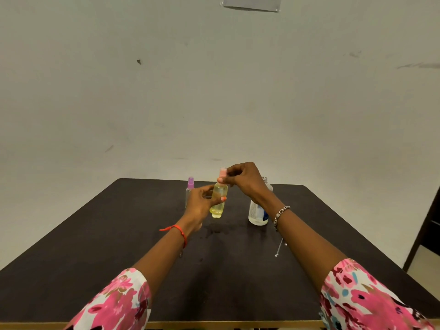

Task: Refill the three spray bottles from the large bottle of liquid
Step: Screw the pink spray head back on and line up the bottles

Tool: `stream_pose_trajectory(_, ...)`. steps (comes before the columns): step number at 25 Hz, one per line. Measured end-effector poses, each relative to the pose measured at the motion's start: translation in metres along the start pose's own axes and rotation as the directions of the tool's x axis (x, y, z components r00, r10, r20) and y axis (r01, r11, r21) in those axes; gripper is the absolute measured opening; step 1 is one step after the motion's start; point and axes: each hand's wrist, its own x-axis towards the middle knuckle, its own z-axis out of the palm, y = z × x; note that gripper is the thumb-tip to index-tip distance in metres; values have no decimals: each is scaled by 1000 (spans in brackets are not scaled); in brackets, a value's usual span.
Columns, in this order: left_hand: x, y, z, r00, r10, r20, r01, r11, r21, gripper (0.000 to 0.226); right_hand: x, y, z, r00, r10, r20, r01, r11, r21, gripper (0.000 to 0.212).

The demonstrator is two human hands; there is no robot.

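A small yellow-tinted spray bottle with a pink spray top is held just above the dark table. My left hand grips its body. My right hand pinches the pink top at the neck. A clear spray bottle with a purple top stands behind my left hand. The large clear bottle with a blue and white label stands uncapped behind my right wrist, partly hidden by it. A third spray bottle is not visible.
The table's far edge meets a pale wall. Wet smears lie on the table below the held bottle. A dark piece of furniture stands at the right edge.
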Motion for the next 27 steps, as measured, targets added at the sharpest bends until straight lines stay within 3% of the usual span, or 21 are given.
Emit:
stream_pose_trajectory(5,-4,5,8,1000,-2,-12,2,1000,-12,44,1,1,8,992,-6,-126,3,1000,-18,28)
stream_pose_trajectory(8,-5,6,9,1000,-24,-6,24,999,-37,45,3,1,5,999,-15,-30,12,996,-91,34)
stream_pose_trajectory(11,-3,7,7,1000,-19,4,19,1000,-25,44,4,0,-2,995,30,94,-25,998,-52,34)
stream_pose_trajectory(15,0,8,5,1000,-4,7,4,1000,-15,40,2,0,0,999,33,41,-35,999,42,16)
stream_pose_trajectory(18,-1,8,5,1000,-10,9,10,1000,0,43,3,5,10,997,69,-43,-65,995,82,26)
stream_pose_trajectory(23,-2,6,-1,1000,7,22,-7,1000,-30,41,2,7,5,992,14,128,-31,991,133,24)
stream_pose_trajectory(27,-1,4,-3,999,9,39,-8,1000,-16,40,2,9,3,994,9,104,-27,985,170,29)
